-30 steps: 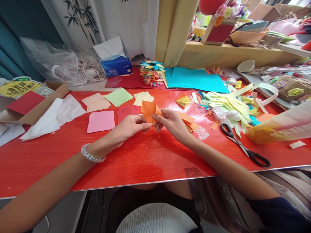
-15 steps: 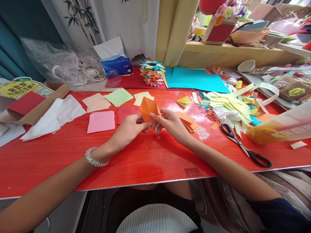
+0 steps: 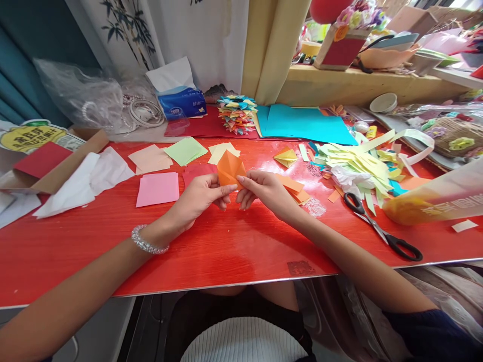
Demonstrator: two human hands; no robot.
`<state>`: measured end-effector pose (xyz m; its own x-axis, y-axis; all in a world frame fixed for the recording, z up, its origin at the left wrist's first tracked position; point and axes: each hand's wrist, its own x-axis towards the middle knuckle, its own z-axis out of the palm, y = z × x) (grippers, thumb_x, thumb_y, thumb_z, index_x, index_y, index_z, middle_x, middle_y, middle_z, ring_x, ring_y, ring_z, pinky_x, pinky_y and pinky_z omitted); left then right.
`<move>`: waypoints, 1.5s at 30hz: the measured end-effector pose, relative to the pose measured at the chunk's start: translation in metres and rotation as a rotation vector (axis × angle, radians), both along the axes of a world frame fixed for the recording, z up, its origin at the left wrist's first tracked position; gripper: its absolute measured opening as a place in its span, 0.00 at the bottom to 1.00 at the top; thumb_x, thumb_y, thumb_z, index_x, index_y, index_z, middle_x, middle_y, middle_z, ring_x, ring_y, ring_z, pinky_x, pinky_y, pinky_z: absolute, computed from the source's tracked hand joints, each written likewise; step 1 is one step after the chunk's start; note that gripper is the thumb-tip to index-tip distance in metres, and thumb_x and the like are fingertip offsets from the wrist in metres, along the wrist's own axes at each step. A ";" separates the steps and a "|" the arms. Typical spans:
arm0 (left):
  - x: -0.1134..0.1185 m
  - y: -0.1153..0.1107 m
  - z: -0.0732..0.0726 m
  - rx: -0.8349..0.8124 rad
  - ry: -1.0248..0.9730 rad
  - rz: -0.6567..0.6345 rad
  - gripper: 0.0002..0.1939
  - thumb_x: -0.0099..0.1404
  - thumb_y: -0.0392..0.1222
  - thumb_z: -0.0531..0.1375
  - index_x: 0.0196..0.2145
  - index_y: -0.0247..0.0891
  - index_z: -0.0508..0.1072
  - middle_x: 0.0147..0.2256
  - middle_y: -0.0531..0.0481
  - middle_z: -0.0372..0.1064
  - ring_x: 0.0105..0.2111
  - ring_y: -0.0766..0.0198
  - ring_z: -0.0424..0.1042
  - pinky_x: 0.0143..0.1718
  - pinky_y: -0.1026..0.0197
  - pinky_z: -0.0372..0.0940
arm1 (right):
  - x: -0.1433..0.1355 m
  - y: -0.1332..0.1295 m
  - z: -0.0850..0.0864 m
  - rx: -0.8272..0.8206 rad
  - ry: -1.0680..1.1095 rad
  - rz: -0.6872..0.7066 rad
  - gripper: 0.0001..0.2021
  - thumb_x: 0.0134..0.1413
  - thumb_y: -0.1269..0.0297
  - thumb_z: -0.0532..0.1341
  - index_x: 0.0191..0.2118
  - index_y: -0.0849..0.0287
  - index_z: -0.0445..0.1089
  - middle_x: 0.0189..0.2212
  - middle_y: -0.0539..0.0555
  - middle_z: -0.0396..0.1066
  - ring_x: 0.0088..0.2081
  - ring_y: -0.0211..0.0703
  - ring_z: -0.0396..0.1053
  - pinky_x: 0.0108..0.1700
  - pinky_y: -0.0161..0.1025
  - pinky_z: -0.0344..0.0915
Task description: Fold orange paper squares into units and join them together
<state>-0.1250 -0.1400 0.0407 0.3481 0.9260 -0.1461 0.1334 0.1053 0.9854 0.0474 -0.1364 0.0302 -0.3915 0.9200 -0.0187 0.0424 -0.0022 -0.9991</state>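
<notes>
A creased sheet of orange origami paper (image 3: 230,168) is held up between both hands above the red table (image 3: 241,251). My left hand (image 3: 202,197) pinches its lower left edge between thumb and fingers. At the lower right edge, my right hand (image 3: 264,193) grips it the same way. Square stacks of pink paper (image 3: 157,189), peach paper (image 3: 151,159), green paper (image 3: 185,151) and pale yellow paper (image 3: 226,150) lie around the left hand. Red paper (image 3: 192,172) is partly hidden behind that hand. Orange folded paper (image 3: 292,186) rests beyond my right wrist, near a yellow folded piece (image 3: 286,157).
Black-handled scissors (image 3: 382,229) lie at the right, beside a heap of paper strips (image 3: 354,163). A multicoloured folded-paper ball (image 3: 237,114) and blue sheets (image 3: 307,123) are at the back. Further left are a tissue pack (image 3: 183,103) and a cardboard box (image 3: 71,166).
The fingers have shifted slightly on the orange paper, and the hands' lower fingers have moved a little apart. The paper stays at about the same spot.
</notes>
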 end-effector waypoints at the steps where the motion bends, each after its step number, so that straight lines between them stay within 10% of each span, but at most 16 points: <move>1: 0.000 0.000 0.000 -0.015 0.008 -0.011 0.12 0.58 0.46 0.63 0.35 0.33 0.73 0.25 0.53 0.66 0.22 0.72 0.64 0.25 0.66 0.62 | 0.000 0.000 0.000 0.015 -0.004 0.001 0.17 0.56 0.51 0.59 0.28 0.61 0.65 0.22 0.51 0.71 0.22 0.35 0.70 0.25 0.33 0.68; 45: -0.001 0.000 -0.007 0.117 -0.092 0.121 0.14 0.58 0.50 0.62 0.26 0.34 0.73 0.27 0.51 0.70 0.27 0.68 0.68 0.32 0.64 0.65 | 0.003 0.006 -0.007 0.141 -0.016 -0.115 0.11 0.52 0.58 0.62 0.28 0.61 0.67 0.24 0.48 0.65 0.26 0.32 0.63 0.28 0.32 0.63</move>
<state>-0.1257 -0.1401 0.0342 0.2403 0.9707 -0.0076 0.0357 -0.0011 0.9994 0.0505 -0.1308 0.0231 -0.2845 0.9526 0.1078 0.0660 0.1316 -0.9891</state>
